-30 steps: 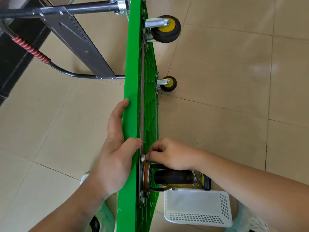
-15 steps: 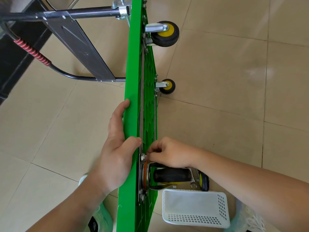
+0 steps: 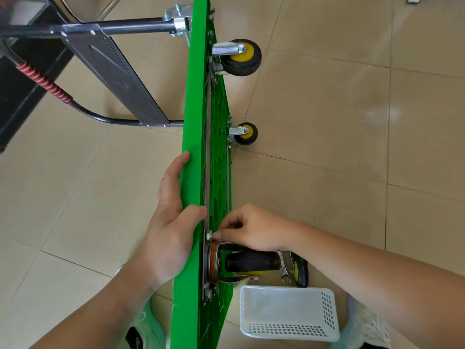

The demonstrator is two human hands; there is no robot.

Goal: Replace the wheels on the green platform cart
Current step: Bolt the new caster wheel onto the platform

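Since 0.5 s ago: no real change in hand placement; both hands stay where they were, and the two far casters sit slightly lower in the frame

Green platform cart [image 3: 193, 147]: stands on its long edge on the tiled floor [image 3: 339, 147]. Its long axis runs from bottom centre to top centre, underside and wheels facing right. The black handle [image 3: 113, 26] sticks out to the upper left.

Left hand [image 3: 171, 227]: index finger straight along the smooth deck face, thumb hooked over the top edge, holding the deck.

Right hand [image 3: 254, 227]: fingers curled, tips pinching a small fastener [image 3: 209, 235] at the upper corner of the near caster [image 3: 249, 261] plate.

Far casters: the larger one [image 3: 241, 57] is at top centre, a smaller-looking one [image 3: 245, 133] below it.

Edges and room: white basket [image 3: 289, 313] just beside the deck at lower right. A wrench [image 3: 285, 268] and a loose wheel [image 3: 300, 270] lie between basket and right wrist. Open tile fills the middle and upper right
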